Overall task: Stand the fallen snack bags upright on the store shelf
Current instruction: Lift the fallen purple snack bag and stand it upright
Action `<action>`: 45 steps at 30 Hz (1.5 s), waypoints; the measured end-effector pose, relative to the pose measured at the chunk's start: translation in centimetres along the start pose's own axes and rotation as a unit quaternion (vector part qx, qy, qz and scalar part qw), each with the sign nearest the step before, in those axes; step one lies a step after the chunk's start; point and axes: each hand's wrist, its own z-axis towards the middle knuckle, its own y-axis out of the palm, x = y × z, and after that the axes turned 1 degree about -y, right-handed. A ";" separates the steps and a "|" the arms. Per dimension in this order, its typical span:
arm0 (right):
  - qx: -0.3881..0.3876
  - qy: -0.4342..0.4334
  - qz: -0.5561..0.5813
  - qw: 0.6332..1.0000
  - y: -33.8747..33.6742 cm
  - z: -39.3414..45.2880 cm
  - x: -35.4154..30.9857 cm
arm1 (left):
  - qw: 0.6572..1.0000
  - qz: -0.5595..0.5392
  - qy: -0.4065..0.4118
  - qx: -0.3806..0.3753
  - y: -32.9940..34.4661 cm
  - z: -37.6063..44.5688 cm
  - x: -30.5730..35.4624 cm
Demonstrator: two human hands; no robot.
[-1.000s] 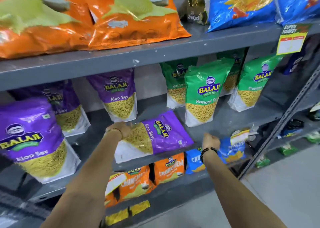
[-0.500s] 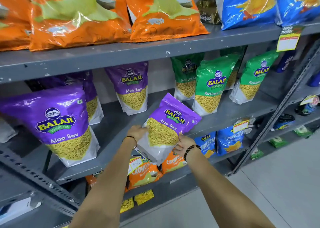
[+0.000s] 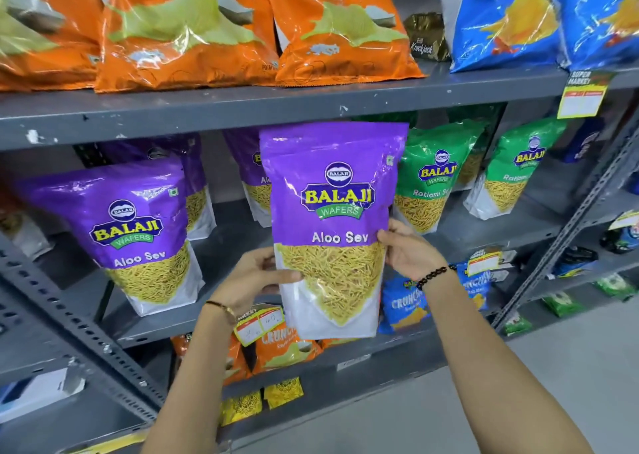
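Observation:
A purple Aloo Sev bag (image 3: pixel 332 211) hangs upright in the air in front of the grey middle shelf (image 3: pixel 484 232), its bottom edge below the shelf's front lip. My left hand (image 3: pixel 257 277) grips its left edge and my right hand (image 3: pixel 408 249) grips its right edge, both at the height of the see-through window. Another purple Aloo Sev bag (image 3: pixel 135 236) stands upright on the shelf to the left. Two more purple bags stand further back, partly hidden. Green Ratlami Sev bags (image 3: pixel 432 180) stand upright to the right.
Orange chip bags (image 3: pixel 193 28) and blue chip bags (image 3: pixel 501 18) fill the top shelf. Small orange and blue Crunchem packs (image 3: pixel 404 305) sit on the lower shelf behind price tags. A slotted grey upright (image 3: pixel 567 229) slants at the right, another at the left. Grey floor lies below.
Both hands took the purple bag that lay flat on the middle shelf, lifted it off and turned it from tilted to upright, closer to the camera.

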 end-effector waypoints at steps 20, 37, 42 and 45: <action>0.042 -0.059 -0.080 0.994 0.7 9.1 2.2 | 0.984 0.053 0.040 0.166 -3.0 7.1 -2.5; 0.002 0.089 -0.287 0.954 -1.9 12.2 10.6 | 0.951 0.163 -0.072 0.251 -1.6 8.0 -9.4; 0.043 0.040 -0.359 0.931 -1.0 11.9 11.8 | 0.926 0.207 -0.091 0.303 -1.2 8.5 -9.1; 0.047 0.025 -0.375 0.925 -0.4 11.6 11.8 | 0.921 0.222 -0.087 0.308 -1.5 8.3 -9.2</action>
